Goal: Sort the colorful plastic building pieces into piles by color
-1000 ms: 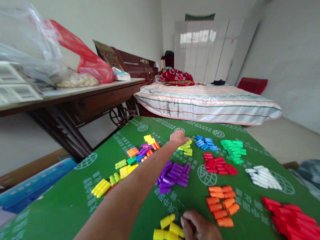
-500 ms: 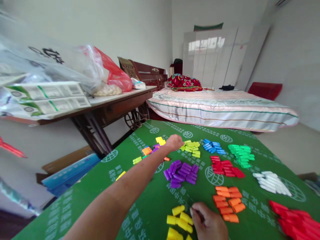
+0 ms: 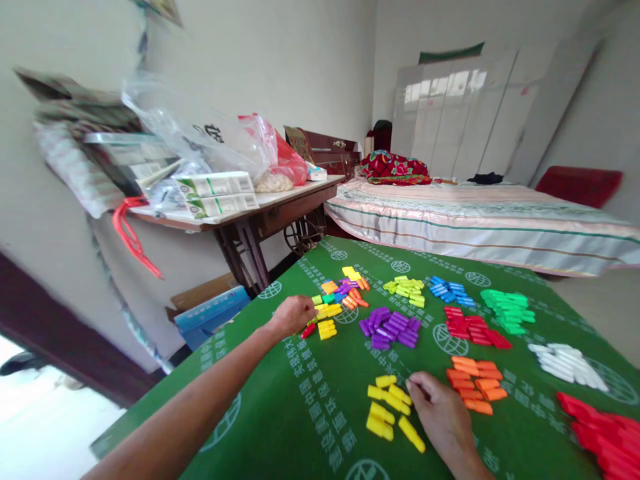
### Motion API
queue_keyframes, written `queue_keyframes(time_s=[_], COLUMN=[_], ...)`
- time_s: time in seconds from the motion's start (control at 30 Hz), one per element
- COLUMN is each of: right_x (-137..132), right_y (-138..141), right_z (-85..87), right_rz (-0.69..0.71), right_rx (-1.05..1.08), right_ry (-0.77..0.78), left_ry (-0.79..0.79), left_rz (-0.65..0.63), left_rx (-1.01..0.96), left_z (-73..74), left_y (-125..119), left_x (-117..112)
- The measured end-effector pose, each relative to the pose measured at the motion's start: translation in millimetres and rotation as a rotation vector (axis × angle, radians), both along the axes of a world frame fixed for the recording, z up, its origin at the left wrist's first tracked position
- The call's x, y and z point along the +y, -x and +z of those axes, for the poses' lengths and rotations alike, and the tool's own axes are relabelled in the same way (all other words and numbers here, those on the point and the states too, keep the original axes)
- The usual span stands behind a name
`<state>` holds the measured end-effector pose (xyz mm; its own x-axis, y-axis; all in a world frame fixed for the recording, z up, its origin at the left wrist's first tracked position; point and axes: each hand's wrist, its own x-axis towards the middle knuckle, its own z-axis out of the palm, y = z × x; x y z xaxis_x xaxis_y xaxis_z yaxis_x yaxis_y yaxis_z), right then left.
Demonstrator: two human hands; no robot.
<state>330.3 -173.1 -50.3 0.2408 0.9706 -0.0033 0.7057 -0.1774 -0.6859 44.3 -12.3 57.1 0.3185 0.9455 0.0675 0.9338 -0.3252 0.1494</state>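
Observation:
My left hand reaches to the left edge of a mixed cluster of small plastic pieces like marker caps. Its fingers are closed, and whatever they grip is hidden. A red cap and several yellow caps lie beside it. Near the front, my right hand rests with thumb and forefinger pinched together; I cannot make out anything between them. Just left of those fingertips lies a loose group of yellow caps. A purple pile and a lime pile sit farther back.
On the green printed tabletop lie more piles: blue, green, red, orange, white, and red at front right. A side table with bags and boxes stands left; a bed is behind.
My left hand has moved from the lime pile leftward and nearer, to the mixed cluster's left edge. My right hand stays beside the yellow caps. The view has turned left.

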Motion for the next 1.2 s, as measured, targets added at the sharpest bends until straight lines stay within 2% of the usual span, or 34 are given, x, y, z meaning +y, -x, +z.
queue_keyframes(time_s=[0.07,0.17,0.33,0.43,0.6,0.73,0.93,1.03,1.2], right_x=[0.6,1.0,0.5,-0.1,-0.6,0.2,1.3,0.3,1.3], right_y=[-1.0,-1.9,-4.2,-4.9,-4.3,-5.3,-8.5,-7.9,-9.1], right_z=[-1.7,-4.6,-8.9,-9.6,-9.2,-9.1,-6.1,-3.9,-4.2], right_rz=[0.005,0.015,0.014,0.018,0.024,0.026,0.044,0.029,0.024], right_rx=[0.021,0.054,0.110,0.133,0.153,0.143,0.157,0.172,0.166], right_ry=[-0.012,-0.070,-0.134,-0.135,-0.167,-0.204,-0.178,-0.202,-0.189], left_ry=[-0.004,-0.017,-0.032,-0.016,0.015,0.042,0.062,0.030,0.017], left_rz=[0.012,-0.006,-0.103,-0.094,-0.093,-0.172,-0.380,-0.364,-0.277], left_rx=[-0.006,-0.020,0.001,0.043,0.094,0.074,-0.084,-0.156,-0.204], left_z=[-4.3,-11.5,-21.0,-23.6,-27.4,-32.4,-38.7,-43.5,-49.3], left_y=[9.3,9.0,-19.8,-40.9,-59.2,-60.4,-52.3,-43.1,-35.5], left_x=[-13.8,-27.2,-29.3,-29.6,-55.0,-93.5,-143.7,-152.8,-151.3])
